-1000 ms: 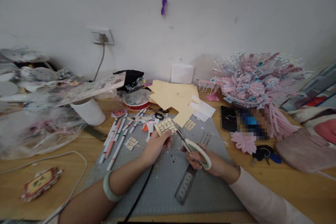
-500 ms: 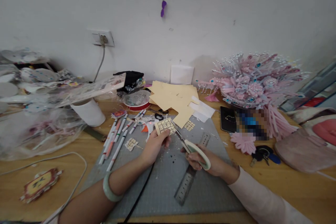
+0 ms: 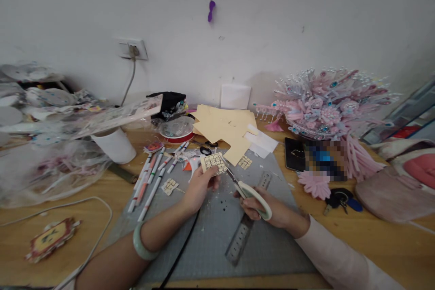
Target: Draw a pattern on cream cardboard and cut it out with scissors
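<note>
My left hand pinches a small cream card with dark rounded outlines drawn on it. White-handled scissors are in my right hand, their blades meeting the card's right edge. Beneath both hands lies a grey cutting mat. A metal ruler rests on it, partly under my right hand. One patterned cutout lies left of my left hand, and another sits beyond the scissors, beside a large cream sheet.
Several markers lie on the mat's left side, near a white cup. At the right are a dark phone, keys and a pink beaded headdress. A black cable crosses the mat.
</note>
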Motion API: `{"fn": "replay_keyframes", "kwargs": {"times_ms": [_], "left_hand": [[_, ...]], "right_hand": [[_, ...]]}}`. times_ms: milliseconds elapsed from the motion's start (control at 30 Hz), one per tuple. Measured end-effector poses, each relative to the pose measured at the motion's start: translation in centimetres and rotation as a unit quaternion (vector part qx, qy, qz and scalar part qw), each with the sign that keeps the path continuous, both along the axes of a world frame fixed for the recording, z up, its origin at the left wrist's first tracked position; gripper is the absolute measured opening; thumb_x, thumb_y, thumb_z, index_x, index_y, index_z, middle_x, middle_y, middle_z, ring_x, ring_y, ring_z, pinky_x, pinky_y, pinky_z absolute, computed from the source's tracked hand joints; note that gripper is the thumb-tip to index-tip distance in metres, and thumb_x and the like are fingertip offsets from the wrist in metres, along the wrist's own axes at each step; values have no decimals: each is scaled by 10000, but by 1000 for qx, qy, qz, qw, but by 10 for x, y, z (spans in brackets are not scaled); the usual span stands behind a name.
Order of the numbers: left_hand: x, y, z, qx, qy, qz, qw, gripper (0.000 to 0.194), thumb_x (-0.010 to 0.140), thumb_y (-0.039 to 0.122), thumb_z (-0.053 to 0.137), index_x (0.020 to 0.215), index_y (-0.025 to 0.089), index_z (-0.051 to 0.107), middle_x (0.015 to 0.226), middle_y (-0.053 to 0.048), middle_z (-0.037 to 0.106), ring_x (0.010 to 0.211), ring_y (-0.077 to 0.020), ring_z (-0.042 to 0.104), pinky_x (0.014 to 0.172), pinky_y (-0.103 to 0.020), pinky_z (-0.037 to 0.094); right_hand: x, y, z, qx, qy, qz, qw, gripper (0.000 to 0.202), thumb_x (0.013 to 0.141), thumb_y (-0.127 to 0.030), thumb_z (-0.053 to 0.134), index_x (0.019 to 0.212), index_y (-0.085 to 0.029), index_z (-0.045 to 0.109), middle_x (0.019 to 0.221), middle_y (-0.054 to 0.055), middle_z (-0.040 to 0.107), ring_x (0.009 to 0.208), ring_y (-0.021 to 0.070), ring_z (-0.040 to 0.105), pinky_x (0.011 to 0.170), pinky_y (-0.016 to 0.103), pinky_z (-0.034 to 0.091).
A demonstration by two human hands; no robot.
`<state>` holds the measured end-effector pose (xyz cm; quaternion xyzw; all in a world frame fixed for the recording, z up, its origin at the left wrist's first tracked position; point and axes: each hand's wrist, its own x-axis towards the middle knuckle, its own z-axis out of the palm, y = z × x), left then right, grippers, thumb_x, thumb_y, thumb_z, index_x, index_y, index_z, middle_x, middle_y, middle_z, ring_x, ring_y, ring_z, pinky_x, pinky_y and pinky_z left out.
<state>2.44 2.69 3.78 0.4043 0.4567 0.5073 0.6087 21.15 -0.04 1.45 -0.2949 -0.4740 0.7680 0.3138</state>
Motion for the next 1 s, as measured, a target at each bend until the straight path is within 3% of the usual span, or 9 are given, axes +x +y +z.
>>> {"fn": "replay_keyframes", "kwargs": {"times_ms": [300,667,1000], "left_hand": [[-1,-3,-2,14,56,-3,998,319,646,444,613,627,168,452,480,62,483,374,-53,333,404,-201,215],[5,-8,-2,1,13,-29,999,289,691,438,572,647,185,441,512,59,469,415,-81,393,413,-207,286],[7,-11,-6,-41,8,-64,997,424,665,567,563,745,152,526,535,40,489,433,-81,414,427,-207,317]], "right_hand": [[2,-1,-3,-49,27,1,998,418,676,-450,717,913,-124,605,533,-81,406,389,13,327,401,193,167],[1,0,-2,-39,24,-10,999,410,678,-451,717,922,-138,616,538,-82,405,394,11,330,409,191,179],[0,-1,0,-57,37,-27,997,370,659,-439,736,833,-144,596,568,-72,433,394,10,355,412,193,177]]}}
